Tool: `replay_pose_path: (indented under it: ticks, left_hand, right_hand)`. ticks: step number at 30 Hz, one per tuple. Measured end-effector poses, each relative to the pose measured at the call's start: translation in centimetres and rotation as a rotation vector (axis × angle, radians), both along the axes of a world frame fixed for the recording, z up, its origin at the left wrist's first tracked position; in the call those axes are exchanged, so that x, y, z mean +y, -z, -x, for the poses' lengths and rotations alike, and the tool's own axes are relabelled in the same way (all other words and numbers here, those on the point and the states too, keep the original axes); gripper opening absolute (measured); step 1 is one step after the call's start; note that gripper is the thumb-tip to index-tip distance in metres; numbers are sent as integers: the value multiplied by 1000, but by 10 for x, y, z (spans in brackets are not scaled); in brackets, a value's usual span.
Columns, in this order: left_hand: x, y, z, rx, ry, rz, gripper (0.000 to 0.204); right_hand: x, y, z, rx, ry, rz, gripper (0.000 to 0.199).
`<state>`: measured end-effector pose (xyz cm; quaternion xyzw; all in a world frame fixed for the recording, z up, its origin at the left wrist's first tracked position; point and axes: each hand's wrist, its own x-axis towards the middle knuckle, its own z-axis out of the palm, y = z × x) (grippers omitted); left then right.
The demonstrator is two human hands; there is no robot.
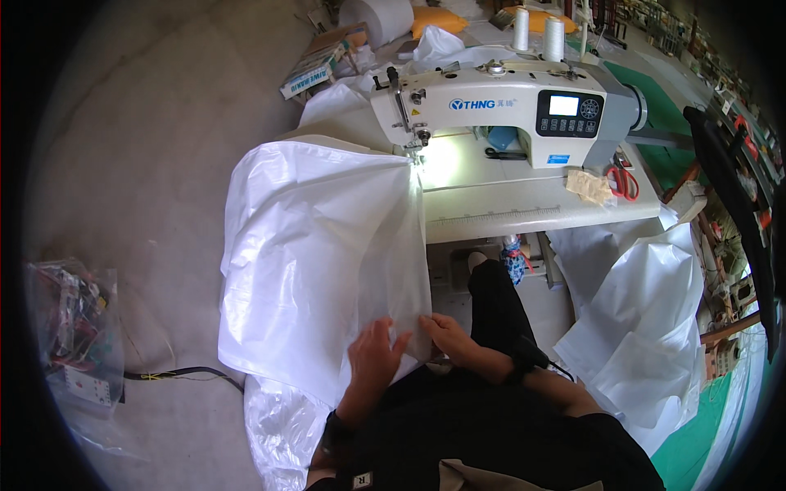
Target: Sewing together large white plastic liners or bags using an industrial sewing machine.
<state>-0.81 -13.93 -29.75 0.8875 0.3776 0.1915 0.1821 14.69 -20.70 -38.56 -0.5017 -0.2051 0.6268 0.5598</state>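
A large white plastic sheet (319, 237) hangs off the front of a white sewing machine (491, 98) and spreads toward my lap. Its far corner lies under the machine's lit needle area. My left hand (374, 358) rests on the near part of the sheet, fingers stretched out and thumb apart. Just to the right, my right hand (452, 338) pinches the sheet's right edge between thumb and fingers. The sheet's lower end goes out of sight beneath my left forearm.
Red-handled scissors (624, 185) and a beige scrap (589, 187) lie on the machine table (508, 209). Two thread cones (553, 39) stand behind. More white sheeting (630, 319) drapes at right. A clear bag of scraps (78, 327) and a black cable (184, 371) are on the floor.
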Motion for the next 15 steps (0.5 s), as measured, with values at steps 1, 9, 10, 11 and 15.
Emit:
replay_pose_path:
  ticks: [1, 9, 10, 11, 15]
  left_hand:
    - [6, 9, 2, 4, -37, -308, 30]
    - [22, 33, 17, -3, 173, -100, 5]
    - [8, 24, 24, 72, 217, -39, 5]
    - [-2, 17, 24, 90, 272, -38, 4]
    - [-18, 8, 4, 243, 417, -66, 8]
  right_hand:
    - [0, 1, 0, -9, 9, 3, 34]
    - [-8, -1, 0, -150, 1, 1, 36]
    - [-8, -1, 0, -141, 17, -17, 36]
    - [-7, -2, 0, -116, 25, -19, 35]
    - [2, -4, 1, -121, 54, -122, 38]
